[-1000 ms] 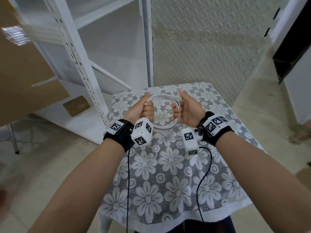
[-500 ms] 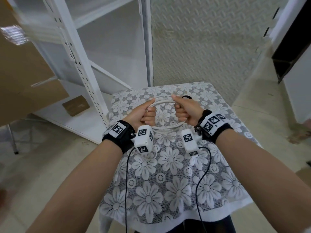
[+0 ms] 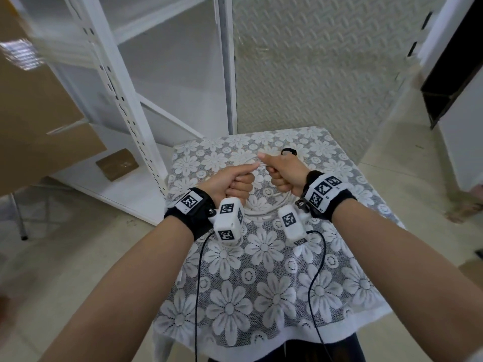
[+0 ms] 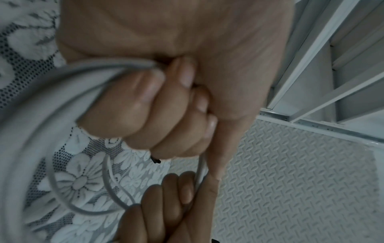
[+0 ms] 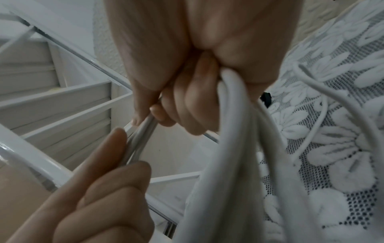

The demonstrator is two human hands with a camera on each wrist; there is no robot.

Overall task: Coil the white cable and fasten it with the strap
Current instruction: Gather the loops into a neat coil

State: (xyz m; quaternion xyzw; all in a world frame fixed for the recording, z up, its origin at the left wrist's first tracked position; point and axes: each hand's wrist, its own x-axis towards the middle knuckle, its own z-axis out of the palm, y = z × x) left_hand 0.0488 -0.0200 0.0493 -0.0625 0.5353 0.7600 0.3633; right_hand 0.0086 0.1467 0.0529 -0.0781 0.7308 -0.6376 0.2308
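Note:
The white cable point(image 3: 264, 210) is wound into a round coil that both hands hold above the flowered tablecloth point(image 3: 261, 296). My left hand point(image 3: 232, 182) grips the coil's left side in a fist, with the strands point(image 4: 51, 92) running under its curled fingers. My right hand point(image 3: 283, 170) grips the right side, and the bundled loops point(image 5: 234, 148) hang from its fist. The two thumbs nearly meet over the top strands point(image 5: 141, 136). A small black strap point(image 3: 288, 152) lies on the cloth just beyond the right hand.
The small table stands against a white embossed wall panel point(image 3: 313, 74). White metal shelving point(image 3: 125, 95) rises at the left, with a brown cardboard box point(image 3: 34, 113) beside it. Black cords point(image 3: 316, 283) from the wrist cameras trail over the cloth.
Both hands have moved closer together at the top of the coil and the coil has tilted flatter. The black strap behind the right hand has come into view.

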